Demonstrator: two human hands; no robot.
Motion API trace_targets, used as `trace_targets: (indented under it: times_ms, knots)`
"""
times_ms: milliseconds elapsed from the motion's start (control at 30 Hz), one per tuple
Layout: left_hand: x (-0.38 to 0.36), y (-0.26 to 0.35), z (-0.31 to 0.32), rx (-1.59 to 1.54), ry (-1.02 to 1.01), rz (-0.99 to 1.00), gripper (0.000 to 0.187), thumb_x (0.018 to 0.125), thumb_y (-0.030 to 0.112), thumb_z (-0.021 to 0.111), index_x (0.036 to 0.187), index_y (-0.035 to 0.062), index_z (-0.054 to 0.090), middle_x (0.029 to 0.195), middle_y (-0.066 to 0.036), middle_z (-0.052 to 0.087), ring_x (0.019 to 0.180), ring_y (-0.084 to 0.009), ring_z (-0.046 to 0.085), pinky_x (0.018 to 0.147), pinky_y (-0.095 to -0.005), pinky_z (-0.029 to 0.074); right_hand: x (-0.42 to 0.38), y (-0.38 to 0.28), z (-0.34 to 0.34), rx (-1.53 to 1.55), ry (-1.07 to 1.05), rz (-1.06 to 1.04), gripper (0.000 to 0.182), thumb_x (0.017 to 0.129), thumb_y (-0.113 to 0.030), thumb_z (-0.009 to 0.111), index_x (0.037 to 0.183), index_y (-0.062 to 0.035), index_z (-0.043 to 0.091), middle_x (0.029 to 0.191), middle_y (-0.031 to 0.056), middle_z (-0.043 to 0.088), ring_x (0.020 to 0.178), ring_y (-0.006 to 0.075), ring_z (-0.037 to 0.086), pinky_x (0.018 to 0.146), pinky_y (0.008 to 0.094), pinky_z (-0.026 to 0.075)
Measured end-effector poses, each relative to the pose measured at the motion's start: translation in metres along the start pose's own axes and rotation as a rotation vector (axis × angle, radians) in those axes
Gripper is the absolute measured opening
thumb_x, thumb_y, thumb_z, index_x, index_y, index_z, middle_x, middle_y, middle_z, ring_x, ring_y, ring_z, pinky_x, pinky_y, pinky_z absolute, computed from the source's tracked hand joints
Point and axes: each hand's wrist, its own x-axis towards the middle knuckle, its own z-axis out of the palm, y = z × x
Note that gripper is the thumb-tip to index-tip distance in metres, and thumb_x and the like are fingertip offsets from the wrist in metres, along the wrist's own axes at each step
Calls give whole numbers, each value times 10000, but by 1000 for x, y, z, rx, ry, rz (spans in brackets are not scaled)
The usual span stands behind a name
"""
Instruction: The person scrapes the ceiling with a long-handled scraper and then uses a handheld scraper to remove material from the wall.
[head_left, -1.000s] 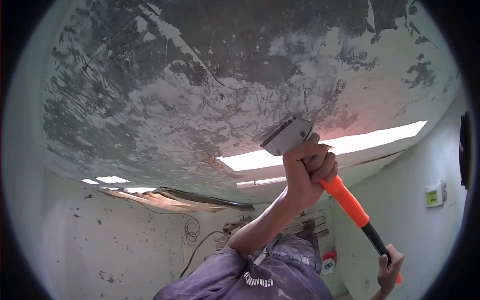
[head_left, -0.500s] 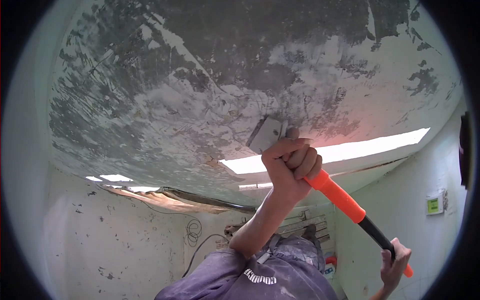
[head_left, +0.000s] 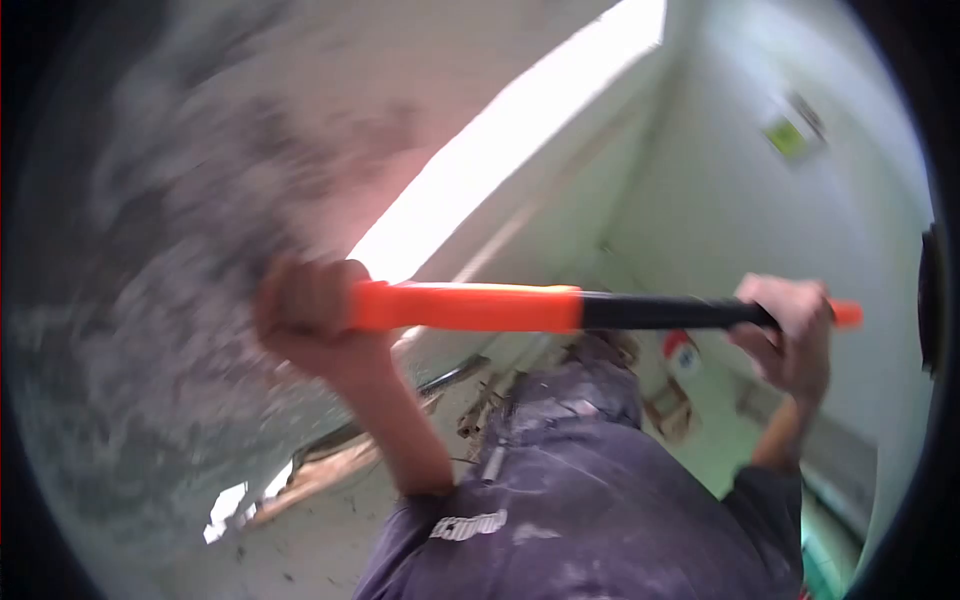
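A long-handled scraper with an orange and black handle lies nearly level across the view. My left hand is closed round it at the left, where the orange grip starts. Near the other end, my right hand wraps the black part, and an orange tip sticks out past it. The scraper's blade cannot be made out now, being hidden or blurred beyond my left hand. Behind that hand spreads a scraped surface, patchy in grey and white and smeared by motion.
A bright opening cuts diagonally across the upper middle. On the pale right wall hangs a small box with a green face. A red and white container stands low, near a small wooden frame. My dusty purple shirt fills the bottom.
The view has swung and tilted. The scraper's handle has gone from slanted to nearly level, with my left hand further left. The blade, plain against the surface before, no longer shows clearly.
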Motion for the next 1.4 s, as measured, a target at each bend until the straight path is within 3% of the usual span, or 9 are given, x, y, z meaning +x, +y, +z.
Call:
trace_targets:
  times_ms: [333, 600, 767, 867, 933, 1067, 1200, 1333, 1400]
  knots:
    - [11, -5, -6, 127, 103, 38, 358, 887, 53, 438, 584, 193, 305, 441, 74, 282, 344, -34, 266, 411, -202, 333, -19, 23, -4, -23, -23, 54, 549, 840, -615, 576, 677, -90, 565, 490, 46, 513, 404, 244, 520, 421, 368, 386]
    - [6, -21, -8, 426, 73, 64, 335, 892, 125, 433, 584, 195, 323, 459, 92, 276, 376, -31, 230, 399, -213, 267, -27, 21, -7, 83, -107, 151, 573, 823, -629, 582, 700, -70, 571, 528, 102, 499, 479, 326, 525, 472, 418, 405]
    - [10, -43, -1, -20, 139, -133, 306, 838, 100, 461, 583, 185, 313, 459, 60, 214, 375, -88, 221, 416, -274, 259, -30, 24, -2, -26, 114, 187, 668, 844, -678, 478, 612, -52, 461, 504, 96, 381, 442, 269, 444, 464, 367, 322]
    - [16, -41, 10, 119, 145, -159, 313, 822, 81, 469, 584, 187, 296, 452, 52, 199, 361, -96, 217, 415, -281, 264, -47, 27, 13, -10, 23, 242, 650, 861, -650, 467, 622, -45, 451, 519, 92, 372, 475, 270, 419, 514, 378, 331]
    - [13, -32, 19, 47, 173, -204, 314, 819, 75, 461, 583, 184, 285, 449, 47, 189, 354, -103, 211, 412, -285, 270, -49, 17, 23, -120, 355, 188, 621, 878, -606, 463, 624, -41, 437, 534, 91, 360, 520, 259, 398, 564, 371, 326]
    - [13, -26, 19, 87, 88, -161, 323, 811, 73, 464, 576, 183, 273, 446, 39, 182, 352, -109, 213, 415, -284, 274, -34, 22, 4, 109, -153, 312, 613, 881, -596, 472, 630, -38, 420, 584, 82, 368, 573, 236, 366, 591, 363, 298]
    - [8, -8, 22, 62, 110, -130, 327, 821, 81, 465, 573, 185, 280, 440, 46, 172, 349, -111, 216, 409, -281, 270, -33, 13, 17, -77, 224, 201, 642, 858, -641, 482, 628, -44, 429, 556, 77, 357, 562, 237, 381, 609, 351, 318]
    - [2, 7, 26, 138, 89, -91, 344, 815, 80, 486, 566, 178, 270, 446, 55, 166, 347, -105, 201, 394, -291, 245, -15, -6, 7, 123, -215, 295, 675, 871, -678, 450, 630, -47, 435, 574, 56, 389, 578, 232, 395, 663, 346, 341]
    - [9, -16, 24, 5, 97, -159, 330, 817, 82, 479, 576, 173, 272, 440, 52, 176, 347, -108, 196, 398, -300, 252, -21, 0, 9, 39, 79, 264, 672, 860, -681, 464, 626, -51, 436, 556, 49, 389, 575, 229, 413, 653, 348, 338]
